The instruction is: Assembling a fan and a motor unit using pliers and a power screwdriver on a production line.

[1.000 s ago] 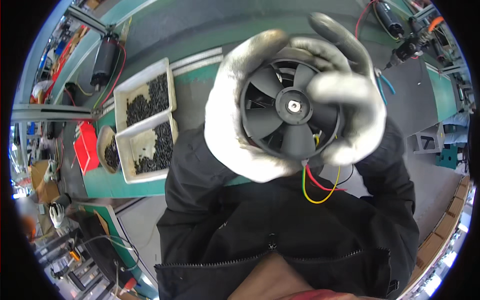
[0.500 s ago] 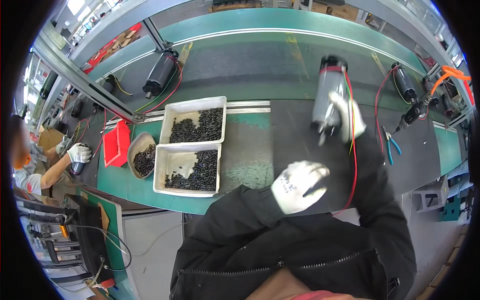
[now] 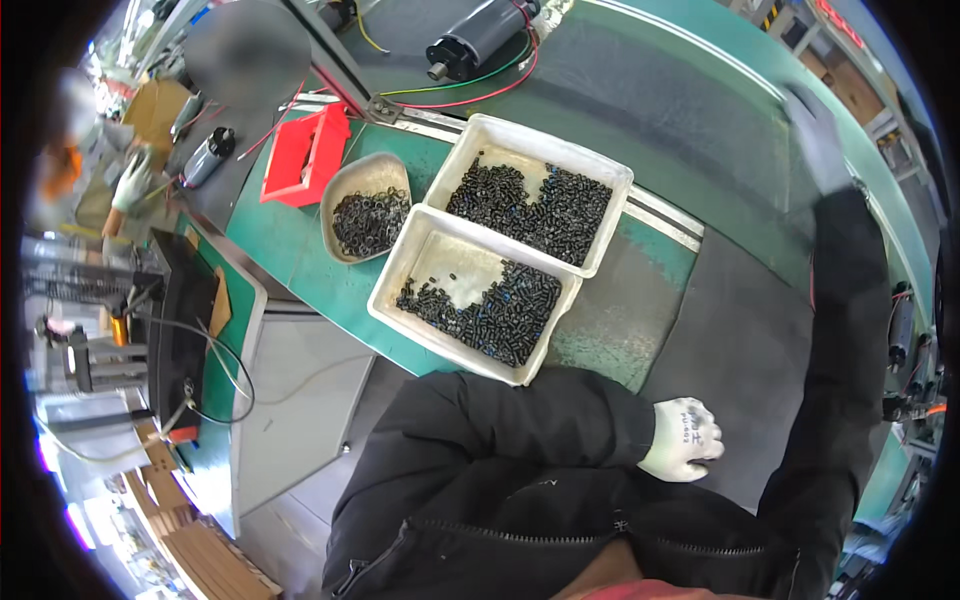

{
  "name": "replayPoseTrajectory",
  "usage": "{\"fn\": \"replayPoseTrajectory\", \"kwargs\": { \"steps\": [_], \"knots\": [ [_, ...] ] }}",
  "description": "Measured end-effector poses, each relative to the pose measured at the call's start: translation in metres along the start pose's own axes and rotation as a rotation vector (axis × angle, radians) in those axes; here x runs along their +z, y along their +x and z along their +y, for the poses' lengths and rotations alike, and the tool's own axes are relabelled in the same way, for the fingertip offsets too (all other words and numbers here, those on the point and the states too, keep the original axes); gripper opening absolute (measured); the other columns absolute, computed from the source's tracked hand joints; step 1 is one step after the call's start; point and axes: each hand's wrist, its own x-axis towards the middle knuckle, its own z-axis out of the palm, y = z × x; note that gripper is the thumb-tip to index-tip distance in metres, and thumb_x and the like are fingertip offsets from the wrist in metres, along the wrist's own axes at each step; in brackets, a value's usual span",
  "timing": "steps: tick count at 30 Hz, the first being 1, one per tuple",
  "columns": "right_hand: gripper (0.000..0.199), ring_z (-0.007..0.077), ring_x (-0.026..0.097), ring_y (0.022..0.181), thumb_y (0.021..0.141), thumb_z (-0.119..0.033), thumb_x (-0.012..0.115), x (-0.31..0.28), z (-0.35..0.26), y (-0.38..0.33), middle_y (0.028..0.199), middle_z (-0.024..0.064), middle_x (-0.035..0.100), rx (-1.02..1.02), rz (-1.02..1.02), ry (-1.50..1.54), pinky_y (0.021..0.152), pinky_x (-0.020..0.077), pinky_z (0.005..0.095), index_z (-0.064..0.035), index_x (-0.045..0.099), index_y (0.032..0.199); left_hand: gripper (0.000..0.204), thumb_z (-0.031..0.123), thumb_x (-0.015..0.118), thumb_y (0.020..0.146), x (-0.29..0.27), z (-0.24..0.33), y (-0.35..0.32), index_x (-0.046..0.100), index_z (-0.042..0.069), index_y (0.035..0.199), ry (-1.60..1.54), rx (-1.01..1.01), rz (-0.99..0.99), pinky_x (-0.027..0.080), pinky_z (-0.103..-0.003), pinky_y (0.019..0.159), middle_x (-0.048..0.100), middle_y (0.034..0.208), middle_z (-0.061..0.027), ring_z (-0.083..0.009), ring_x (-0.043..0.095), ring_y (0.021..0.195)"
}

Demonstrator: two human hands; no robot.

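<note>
Resting near the body, the left hand [image 3: 682,438] in a white glove is curled into a loose fist on the dark mat [image 3: 740,330] of the worktop [image 3: 300,260]; nothing shows in its grip. Its knuckles face up and its sleeve runs in from the left. The right hand [image 3: 815,135], also gloved, is stretched far up and away at the end of a black sleeve, over the grey belt [image 3: 680,90]; it is blurred, so I cannot tell how far it is open or whether it holds anything.

Nearest the left hand, up and to its left, stand two white trays touching each other corner to side. The near tray [image 3: 400,285] holds small black screws heaped toward its right end; its long axis runs from upper left to lower right. The far tray [image 3: 620,185] holds a bigger heap of the same parts and lies along the same line.

Just left of the trays sits a grey bowl [image 3: 385,170] with dark rings in it, and beside that a red bin [image 3: 310,150]. At the top edge a black motor [image 3: 475,35] lies on its side, shaft pointing lower left, with red and green wires [image 3: 470,90] trailing from it. Far left, another person's gloved hand [image 3: 130,185] is near a second small motor [image 3: 207,158].
</note>
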Motion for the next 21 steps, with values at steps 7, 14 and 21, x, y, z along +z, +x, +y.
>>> {"fn": "replayPoseTrajectory", "kwargs": {
  "steps": [7,14,21],
  "knots": [
    [0.045,0.0091,0.058,0.069,0.095,-0.045,0.053,0.221,-0.243,0.060,0.092,0.0036,0.063,0.071,-0.849,0.821,0.063,0.0486,0.0242,-0.0068,0.061,0.117,0.028,0.032,0.057,0.081,-0.020,-0.004,0.008,0.067,0.010,0.095,-0.001,-0.104,-0.357,0.048,-0.040,0.079,0.066,0.090,-0.0091,-0.0297,0.063,0.083],
    [0.044,0.0177,0.056,0.059,0.095,-0.041,0.044,0.339,-0.306,0.100,0.072,0.0085,0.059,0.183,-0.624,0.481,0.057,0.0470,0.0337,-0.0015,0.060,0.086,0.029,0.027,0.060,0.076,0.046,-0.020,0.003,0.067,0.013,0.100,-0.091,0.143,0.561,0.050,-0.042,0.071,0.065,0.099,-0.0102,-0.0311,0.063,0.082],
    [0.053,0.0320,0.061,0.098,0.088,-0.046,0.049,0.349,-0.266,0.114,0.103,0.0199,0.066,0.340,-0.384,0.352,0.091,0.0431,0.0403,0.0024,0.065,0.103,0.029,0.028,0.060,0.076,0.042,-0.015,0.003,0.068,0.011,0.099,-0.189,0.290,0.509,0.049,-0.042,0.071,0.066,0.094,-0.0112,-0.0315,0.063,0.081]
  ]
}}
